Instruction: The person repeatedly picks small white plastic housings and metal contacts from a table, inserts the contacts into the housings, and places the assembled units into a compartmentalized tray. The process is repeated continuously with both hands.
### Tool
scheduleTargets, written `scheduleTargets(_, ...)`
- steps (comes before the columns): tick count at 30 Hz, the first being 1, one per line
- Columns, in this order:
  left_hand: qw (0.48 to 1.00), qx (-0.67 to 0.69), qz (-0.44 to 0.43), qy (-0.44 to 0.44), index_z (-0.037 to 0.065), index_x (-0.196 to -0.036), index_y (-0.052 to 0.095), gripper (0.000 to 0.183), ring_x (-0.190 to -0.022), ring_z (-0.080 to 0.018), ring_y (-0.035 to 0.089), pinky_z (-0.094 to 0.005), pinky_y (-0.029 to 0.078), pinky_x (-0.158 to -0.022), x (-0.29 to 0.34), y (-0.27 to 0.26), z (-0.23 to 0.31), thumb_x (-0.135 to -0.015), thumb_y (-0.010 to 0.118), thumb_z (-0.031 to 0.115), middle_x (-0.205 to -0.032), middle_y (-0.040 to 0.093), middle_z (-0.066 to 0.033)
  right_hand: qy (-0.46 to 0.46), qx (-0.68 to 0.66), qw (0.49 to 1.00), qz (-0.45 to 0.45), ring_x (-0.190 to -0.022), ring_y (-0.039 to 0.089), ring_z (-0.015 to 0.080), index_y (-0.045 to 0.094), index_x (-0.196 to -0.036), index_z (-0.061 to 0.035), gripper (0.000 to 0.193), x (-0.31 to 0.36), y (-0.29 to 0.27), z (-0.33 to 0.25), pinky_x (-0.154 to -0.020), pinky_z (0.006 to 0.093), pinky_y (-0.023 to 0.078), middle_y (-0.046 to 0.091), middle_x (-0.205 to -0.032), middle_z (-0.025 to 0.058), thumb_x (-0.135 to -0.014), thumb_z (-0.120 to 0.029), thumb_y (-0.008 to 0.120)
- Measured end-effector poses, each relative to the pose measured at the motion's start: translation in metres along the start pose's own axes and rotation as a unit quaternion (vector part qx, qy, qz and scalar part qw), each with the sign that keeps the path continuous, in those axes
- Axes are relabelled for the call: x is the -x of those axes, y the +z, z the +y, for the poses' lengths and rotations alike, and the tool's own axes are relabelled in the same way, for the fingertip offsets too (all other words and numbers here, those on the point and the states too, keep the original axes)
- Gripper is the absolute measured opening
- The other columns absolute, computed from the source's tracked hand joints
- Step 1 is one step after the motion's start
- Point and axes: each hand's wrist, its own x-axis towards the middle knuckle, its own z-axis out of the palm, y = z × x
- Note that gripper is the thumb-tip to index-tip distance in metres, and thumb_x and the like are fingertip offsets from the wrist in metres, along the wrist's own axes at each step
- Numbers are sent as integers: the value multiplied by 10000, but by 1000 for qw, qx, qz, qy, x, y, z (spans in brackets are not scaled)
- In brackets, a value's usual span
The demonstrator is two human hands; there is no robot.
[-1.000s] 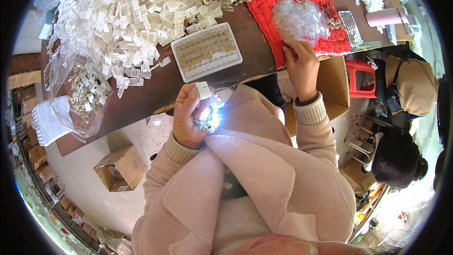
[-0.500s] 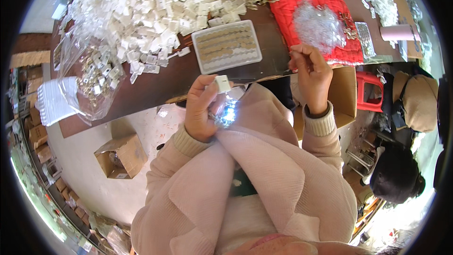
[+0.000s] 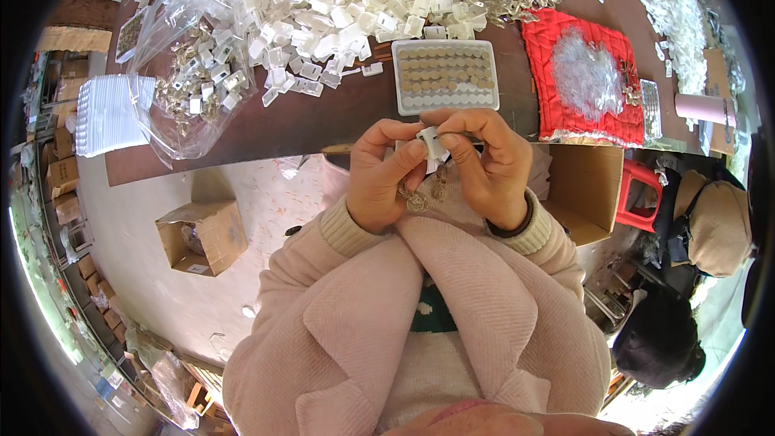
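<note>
Both hands meet just in front of the table edge, pinching one small white battery case (image 3: 432,144). My left hand (image 3: 379,173) grips its left side between thumb and fingers. Against its right side press the thumb and fingertips of my right hand (image 3: 488,165). A coiled thin-wire light string (image 3: 416,200) dangles below the case, under my left fingers, and looks unlit. Right behind my hands lies a clear tray (image 3: 449,106) with rows of coin-shaped discs. Fingers cover much of the case, so whether a disc is in it cannot be seen.
A large heap of white cases (image 3: 339,8) spreads over the table behind. At left are a clear bag (image 3: 190,133) of wired cases and stacked white trays (image 3: 113,113). A red cloth (image 3: 549,56) bears clear plastic bits. Cardboard boxes (image 3: 206,234) and a red stool (image 3: 642,194) stand below.
My right hand has come left from near the red cloth to the case in my left hand. The light string was shining brightly and now looks dark. The view has shifted.
</note>
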Motion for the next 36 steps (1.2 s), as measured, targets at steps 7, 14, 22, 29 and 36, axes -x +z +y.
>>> scheduleTargets(7, 1000, -15, 10, 2, 35, -1088, 655, 193, -586, -63, 519, -188, 411, -504, 2, -4, 3, -917, 739, 68, -910, 685, -91, 19, -53, 998, -5, -889, 708, 161, 665, -1011, 0, 107, 1, 5, 4, -801, 277, 553, 745, -1020, 130, -923, 50, 631)
scheduleTargets(14, 1000, 4, 16, 7, 24, -1075, 660, 169, -556, -57, 508, -185, 404, -490, 1, -1, 5, -920, 725, 35, -866, 675, -62, -15, -7, 1000, -25, -898, 719, 167, 668, -1005, -12, 131, -1, 6, 5, -782, 278, 566, 744, -1071, 137, -902, 69, 660)
scheduleTargets(22, 999, -29, 35, -1, 10, -1065, 668, 156, -569, -55, 536, -180, 411, -484, 3, -1, 7, -917, 715, 2, -833, 661, -45, -14, 32, 998, -55, -872, 748, 216, 662, -987, -22, 151, -3, -5, 2, -769, 291, 580, 748, -1062, 147, -872, 75, 678)
scheduleTargets(29, 990, -132, 50, -18, 16, -1028, 673, 126, -573, -45, 530, -185, 396, -487, 5, -8, 19, -910, 711, -7, -803, 660, -44, -3, 54, 994, -95, -949, 740, 234, 686, -938, -35, 155, -7, -5, 1, -800, 318, 577, 751, -1060, 136, -842, 87, 697)
scheduleTargets(36, 872, -357, 136, 305, 27, -1014, 664, 135, -678, -101, 642, -224, 524, -561, 2, -15, 112, -896, 675, -38, -923, 713, -83, -10, 45, 997, -66, -935, 721, 218, 709, -1001, -20, 173, -5, 1, 0, -836, 305, 560, 733, -1118, 156, -848, 57, 728)
